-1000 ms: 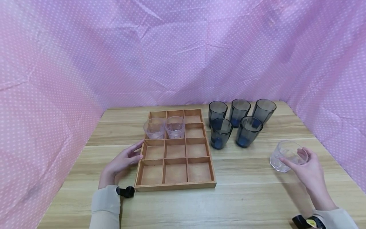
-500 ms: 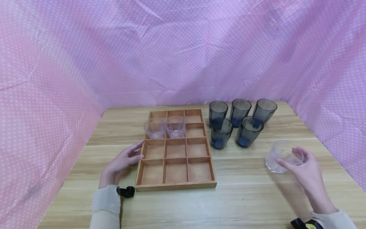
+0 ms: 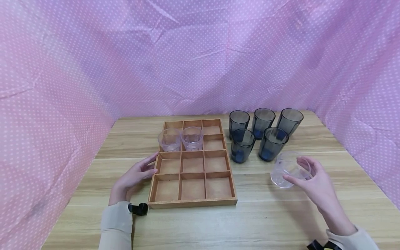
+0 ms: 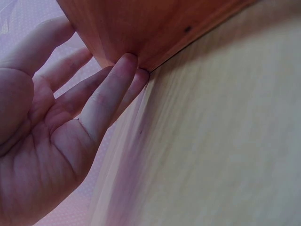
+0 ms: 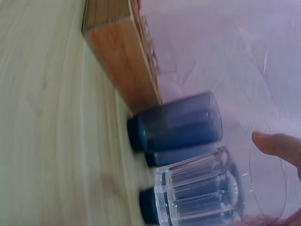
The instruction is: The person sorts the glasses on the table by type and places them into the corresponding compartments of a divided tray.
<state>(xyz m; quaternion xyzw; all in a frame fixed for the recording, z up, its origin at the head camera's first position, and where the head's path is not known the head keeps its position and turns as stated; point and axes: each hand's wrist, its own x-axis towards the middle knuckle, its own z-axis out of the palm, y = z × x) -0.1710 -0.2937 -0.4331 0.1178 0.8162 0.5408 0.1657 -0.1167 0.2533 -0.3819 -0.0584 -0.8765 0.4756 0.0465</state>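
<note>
My right hand [image 3: 318, 182] holds a clear glass [image 3: 282, 175] near its rim, thumb on one side and fingers on the other. In the right wrist view this clear glass [image 5: 197, 193] has a ribbed lower body. Fingertips of my left hand [image 3: 134, 177] touch the left side of a wooden compartment box [image 3: 192, 204]. In the left wrist view these fingers [image 4: 106, 101] are fairly straight against the box wall [image 4: 136, 28]. Two clear glasses, one on the left [image 3: 169, 141] and one beside it [image 3: 192, 140], stand in the box's second row from the back.
Several dark grey-blue tumblers [image 3: 242, 147] stand in two rows right of the box, close to the held glass. Everything rests on a light wood table [image 3: 256, 222]. Pink dotted cloth [image 3: 200, 59] hangs behind and at both sides.
My right hand has carried the clear glass leftward, toward the tumblers and the box. The left hand stays at the box's side.
</note>
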